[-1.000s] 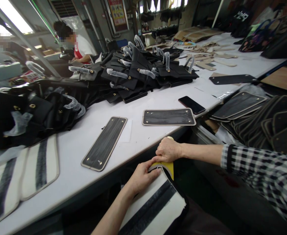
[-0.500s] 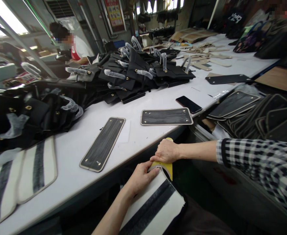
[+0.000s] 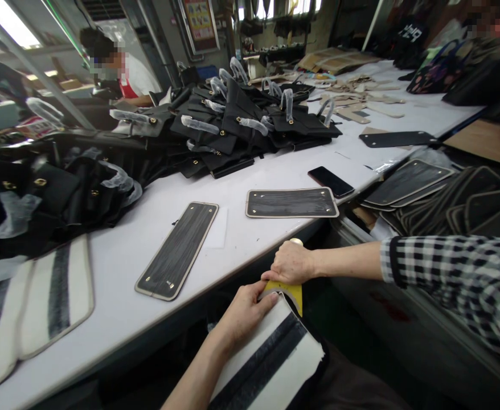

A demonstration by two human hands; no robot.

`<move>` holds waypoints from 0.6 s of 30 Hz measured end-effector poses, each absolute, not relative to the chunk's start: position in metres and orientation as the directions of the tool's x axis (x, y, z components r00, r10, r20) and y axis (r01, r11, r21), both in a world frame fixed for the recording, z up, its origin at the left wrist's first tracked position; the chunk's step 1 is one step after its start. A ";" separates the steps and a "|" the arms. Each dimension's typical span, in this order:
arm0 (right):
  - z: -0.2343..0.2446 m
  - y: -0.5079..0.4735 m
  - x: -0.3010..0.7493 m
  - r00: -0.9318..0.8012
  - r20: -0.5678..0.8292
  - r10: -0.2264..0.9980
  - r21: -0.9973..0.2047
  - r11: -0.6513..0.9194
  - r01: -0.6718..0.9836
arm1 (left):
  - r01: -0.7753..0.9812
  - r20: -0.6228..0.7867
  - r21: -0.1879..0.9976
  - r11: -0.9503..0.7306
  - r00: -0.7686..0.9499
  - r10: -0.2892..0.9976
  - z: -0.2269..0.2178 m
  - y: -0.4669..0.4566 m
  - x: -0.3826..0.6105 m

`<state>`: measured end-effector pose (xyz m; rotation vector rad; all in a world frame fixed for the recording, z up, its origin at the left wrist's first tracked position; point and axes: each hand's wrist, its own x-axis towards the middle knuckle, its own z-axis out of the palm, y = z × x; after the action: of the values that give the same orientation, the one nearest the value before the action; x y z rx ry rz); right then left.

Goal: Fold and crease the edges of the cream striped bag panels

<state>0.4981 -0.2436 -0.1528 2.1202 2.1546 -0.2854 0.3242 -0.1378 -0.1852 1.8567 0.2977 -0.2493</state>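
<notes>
My right hand [image 3: 291,263] is closed around a yellow tool [image 3: 293,296] with a curved edge; a pale rounded end shows above the fist. The tool's edge lies against the upper corner of a white panel [image 3: 271,393] with a wide black stripe, held low in front of me. My left hand [image 3: 248,310] grips the panel's upper edge, thumb on top, close to the tool and right fingers. What the left fingers do underneath is hidden. On the table nearby are two dark bottom pieces with pale edging and small studs, one slanted [image 3: 177,250] and one crosswise [image 3: 291,203].
The white table [image 3: 117,319] runs diagonally ahead. Black bags [image 3: 233,125] with wrapped handles pile up behind. White striped panels [image 3: 57,296] lie at left. A phone [image 3: 331,181] rests near the edge. Stacked dark pieces [image 3: 442,199] fill the right. A person [image 3: 136,80] sits beyond the bags.
The view has shifted slightly, so things at left appear a little farther left. Both hands keep their holds on the panel and tool, with barely any visible movement.
</notes>
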 end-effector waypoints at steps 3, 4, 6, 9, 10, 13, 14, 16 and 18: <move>-0.156 -0.245 0.496 -0.003 -0.215 0.977 -0.056 -0.009 0.998 | 0.313 -0.307 0.894 -0.321 0.949 0.069 -0.186 -0.138 0.324; -0.157 -0.246 0.495 0.007 -0.216 0.976 -0.055 -0.020 0.998 | 0.310 -0.305 0.891 -0.331 0.950 0.068 -0.186 -0.138 0.324; -0.160 -0.247 0.494 0.030 -0.219 0.975 -0.052 -0.042 0.998 | 0.311 -0.305 0.883 -0.352 0.950 0.074 -0.186 -0.138 0.324; -0.163 -0.249 0.493 0.062 -0.228 0.972 -0.052 -0.075 0.996 | 0.307 -0.299 0.861 -0.406 0.951 0.085 -0.183 -0.138 0.326; -0.163 -0.250 0.492 0.073 -0.233 0.970 -0.052 -0.087 0.995 | 0.303 -0.296 0.850 -0.431 0.951 0.085 -0.182 -0.138 0.327; -0.165 -0.251 0.490 0.110 -0.254 0.961 -0.059 -0.129 0.990 | 0.286 -0.288 0.816 -0.503 0.955 0.077 -0.179 -0.138 0.328; -0.166 -0.252 0.490 0.124 -0.263 0.957 -0.064 -0.145 0.987 | 0.280 -0.283 0.805 -0.522 0.956 0.077 -0.179 -0.138 0.328; -0.168 -0.253 0.488 0.153 -0.279 0.948 -0.078 -0.181 0.980 | 0.265 -0.269 0.788 -0.555 0.960 0.077 -0.178 -0.138 0.328; -0.170 -0.256 0.485 0.182 -0.292 0.939 -0.094 -0.217 0.972 | 0.252 -0.257 0.774 -0.581 0.963 0.077 -0.179 -0.139 0.327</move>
<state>0.4852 -0.2558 -0.1700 2.3254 1.8900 -0.4395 0.3272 -0.1390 -0.1789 2.1862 0.2303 -0.2425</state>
